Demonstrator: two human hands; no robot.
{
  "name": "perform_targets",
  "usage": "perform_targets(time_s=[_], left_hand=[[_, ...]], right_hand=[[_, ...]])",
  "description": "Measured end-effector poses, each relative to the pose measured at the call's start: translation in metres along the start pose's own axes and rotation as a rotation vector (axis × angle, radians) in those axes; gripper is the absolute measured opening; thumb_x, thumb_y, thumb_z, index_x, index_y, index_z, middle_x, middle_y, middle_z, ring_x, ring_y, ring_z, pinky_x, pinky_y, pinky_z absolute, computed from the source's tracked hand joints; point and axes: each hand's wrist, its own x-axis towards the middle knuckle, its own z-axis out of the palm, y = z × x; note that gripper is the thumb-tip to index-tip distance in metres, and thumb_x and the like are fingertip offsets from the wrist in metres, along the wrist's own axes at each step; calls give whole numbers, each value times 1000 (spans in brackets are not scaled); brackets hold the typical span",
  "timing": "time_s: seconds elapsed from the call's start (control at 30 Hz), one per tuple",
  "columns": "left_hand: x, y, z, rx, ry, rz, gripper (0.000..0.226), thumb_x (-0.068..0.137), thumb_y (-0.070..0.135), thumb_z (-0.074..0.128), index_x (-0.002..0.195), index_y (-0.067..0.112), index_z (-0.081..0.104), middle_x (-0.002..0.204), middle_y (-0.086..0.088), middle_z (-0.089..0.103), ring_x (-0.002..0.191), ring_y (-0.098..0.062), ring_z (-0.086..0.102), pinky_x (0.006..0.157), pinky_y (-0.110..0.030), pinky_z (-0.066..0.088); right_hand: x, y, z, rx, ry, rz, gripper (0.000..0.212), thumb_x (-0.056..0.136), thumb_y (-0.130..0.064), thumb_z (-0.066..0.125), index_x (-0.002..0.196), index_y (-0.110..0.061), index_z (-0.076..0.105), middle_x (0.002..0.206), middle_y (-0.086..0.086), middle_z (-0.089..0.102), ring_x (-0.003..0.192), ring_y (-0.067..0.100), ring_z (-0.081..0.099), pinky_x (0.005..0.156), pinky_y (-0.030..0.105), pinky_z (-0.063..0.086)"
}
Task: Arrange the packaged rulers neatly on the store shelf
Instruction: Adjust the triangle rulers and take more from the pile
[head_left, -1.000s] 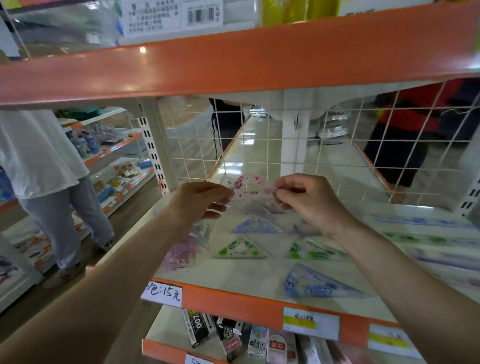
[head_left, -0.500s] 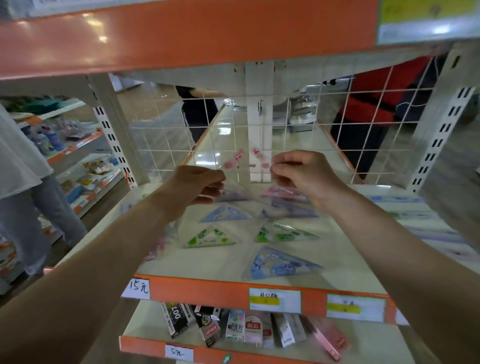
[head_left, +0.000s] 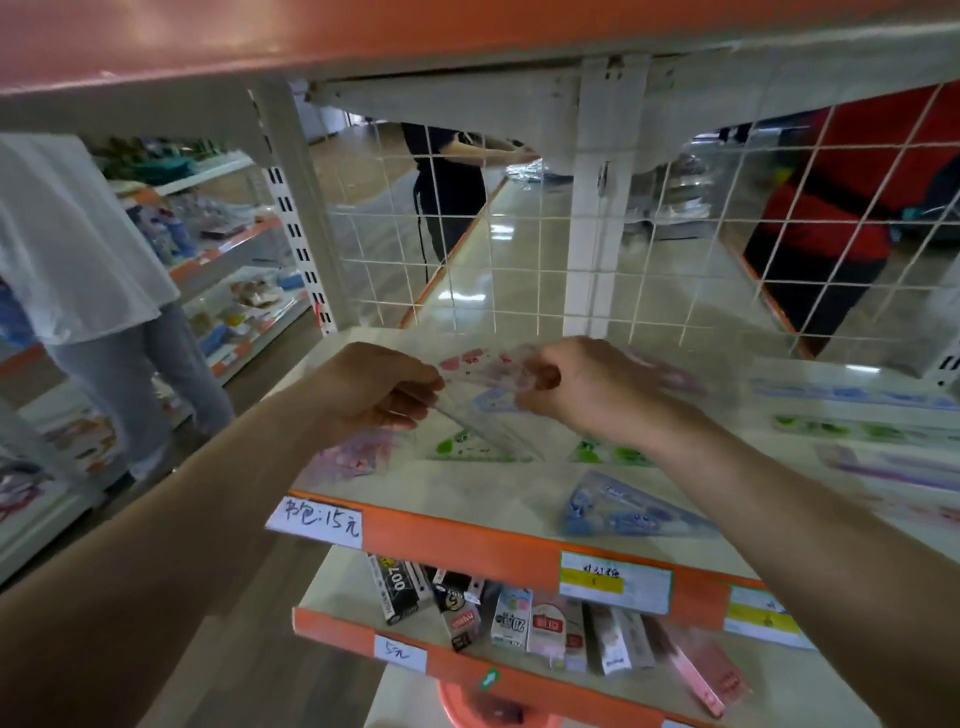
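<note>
- Head view: left hand (head_left: 374, 397) and right hand (head_left: 584, 389) pinch one pink-printed ruler pack (head_left: 483, 382) by its ends, long axis left-right, above the shelf (head_left: 483, 493).
- Two green triangle packs (head_left: 467, 448) lie below it, one blue pack (head_left: 628, 512) nearer.

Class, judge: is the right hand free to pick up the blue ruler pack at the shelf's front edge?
Probably not yet: right hand and left hand both pinch the pink ruler pack. The blue ruler pack lies uncovered.

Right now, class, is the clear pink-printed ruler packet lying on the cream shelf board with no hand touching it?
No: the left hand and right hand each pinch one end of the clear pink-printed ruler packet.
</note>
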Motion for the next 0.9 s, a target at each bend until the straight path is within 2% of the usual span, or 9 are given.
perform_targets(time_s=[0.07,0.13,0.2,0.33,0.47,0.53,0.63,0.77,0.9], left_hand=[[-2,-6,-5,30,-1,-16,19,90,15,59,78,5,70,70,-8,68,61,-18,61,63,-28,50],[-4,-10,-12,55,45,-22,20,90,19,60,83,4,70,74,-9,68,66,-20,61,68,-30,50],[-4,-14,-21,58,134,-14,20,90,20,60,85,4,70,78,-8,69,69,-21,61,72,-32,51],[-5,-16,-37,1,241,26,17,90,18,60,84,5,69,74,-5,69,64,-17,63,55,-24,54],[-5,-14,-40,14,269,75,16,90,17,59,83,7,69,79,-6,68,67,-18,62,71,-31,52],[-6,-12,-40,12,290,93,15,90,17,60,83,7,69,79,-7,68,68,-18,61,73,-33,52],[-8,-12,-39,4,279,92,14,89,17,60,84,7,69,80,-7,68,67,-18,61,70,-31,52],[-10,-12,-37,-7,254,87,14,89,17,62,86,6,70,82,-8,68,66,-18,61,69,-31,52],[-13,-9,-36,-15,255,102,15,89,17,61,89,5,70,82,-8,68,68,-18,62,69,-30,53]], right_hand=[[1,-2,2,69,-43,32,19,85,-31,69,99,-18,67,81,-11,61,73,7,57,56,18,37],[1,0,3,70,-96,87,27,83,-30,72,105,-16,67,91,-12,59,83,9,59,71,23,46],[-2,3,4,40,-191,148,32,80,-30,74,108,-15,68,101,-9,60,93,13,60,85,29,49],[-10,3,11,58,-401,171,24,79,-29,75,98,-15,68,83,-3,67,73,9,60,67,24,45],[-16,-6,20,-22,-505,167,24,82,-28,71,97,-9,71,88,5,72,78,15,67,72,29,51],[-17,-10,25,-81,-538,160,21,83,-28,70,88,-7,71,81,5,71,70,15,65,64,27,50],[-15,-17,33,-229,-519,149,27,83,-25,68,62,-14,54,53,-4,47,46,11,44,46,21,35],[-12,-22,41,-370,-460,149,27,81,-16,63,63,-14,44,58,-3,43,46,12,41,43,21,33],[-14,-26,44,-434,-414,106,28,81,-23,62,62,-17,42,58,-4,41,49,13,40,47,21,33]])
